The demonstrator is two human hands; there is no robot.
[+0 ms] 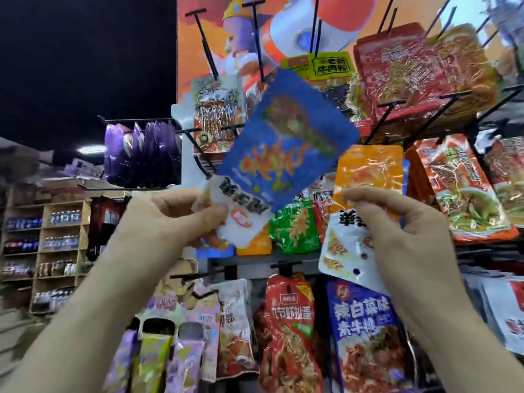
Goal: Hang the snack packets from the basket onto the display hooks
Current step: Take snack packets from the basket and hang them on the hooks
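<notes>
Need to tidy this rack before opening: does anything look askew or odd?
The blue packet in the left hand is tilted and upside down, white header lowest. The orange packet in the right hand is inverted too, hang holes at the bottom, away from the hooks.

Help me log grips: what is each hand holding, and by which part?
The left hand pinches the blue packet by its white header end. The right hand pinches the orange packet at its white header end.
</notes>
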